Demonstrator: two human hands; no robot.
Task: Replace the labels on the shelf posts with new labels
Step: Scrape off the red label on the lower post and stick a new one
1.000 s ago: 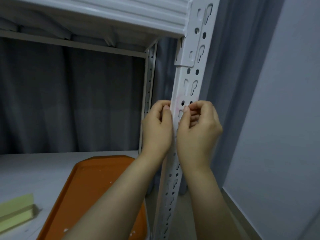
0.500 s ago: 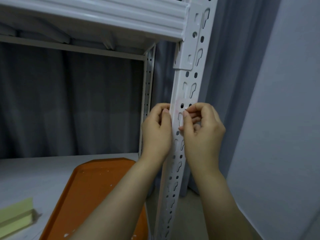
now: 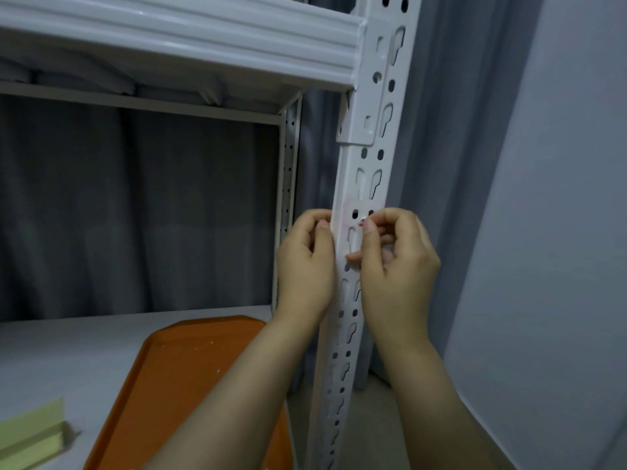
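The white perforated shelf post (image 3: 372,174) runs down the middle of the view. A faint pinkish, mostly see-through label (image 3: 351,212) is stuck across its front, just above my hands. My left hand (image 3: 305,269) grips the post's left edge, thumb against the front face. My right hand (image 3: 400,266) is on the post's right side; its thumb and forefinger pinch a small white bit of the label at the label's lower right part. The rest of the label under my fingers is hidden.
An orange tray (image 3: 190,374) lies on the grey shelf board (image 3: 68,347) below left, with a pale green pad (image 3: 30,432) at the far left. The upper shelf beam (image 3: 169,39) crosses overhead. A grey wall (image 3: 559,232) stands close on the right, with a dark curtain (image 3: 135,215) behind.
My view has tilted up a little, so the post and hands sit lower in frame. My right thumb and forefinger have closed on a small bit of label. My left hand stays put.
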